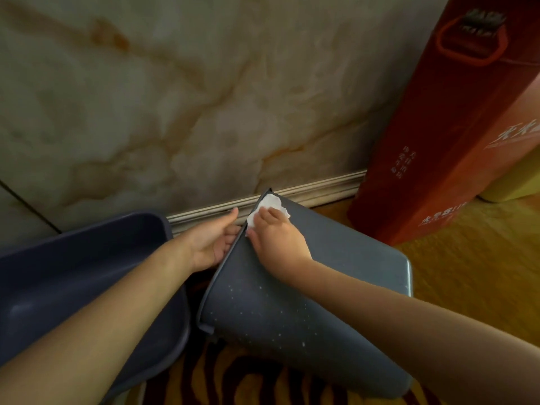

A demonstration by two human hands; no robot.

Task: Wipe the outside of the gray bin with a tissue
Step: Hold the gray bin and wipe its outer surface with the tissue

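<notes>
Gray bin (292, 287) lies tipped on its side on the patterned floor (467, 258), near the baseboard (321, 191). Your left hand (210, 244) grips its rim, fingers curled over the edge. Your right hand (277, 241) presses a white tissue (270, 204) flat on the outer wall near the rim. Purple tub (73, 273) sits just beside.

Matt plastic gray bin (306, 302), soft paper tissue (270, 204), glossy marble wall (175, 97).
</notes>
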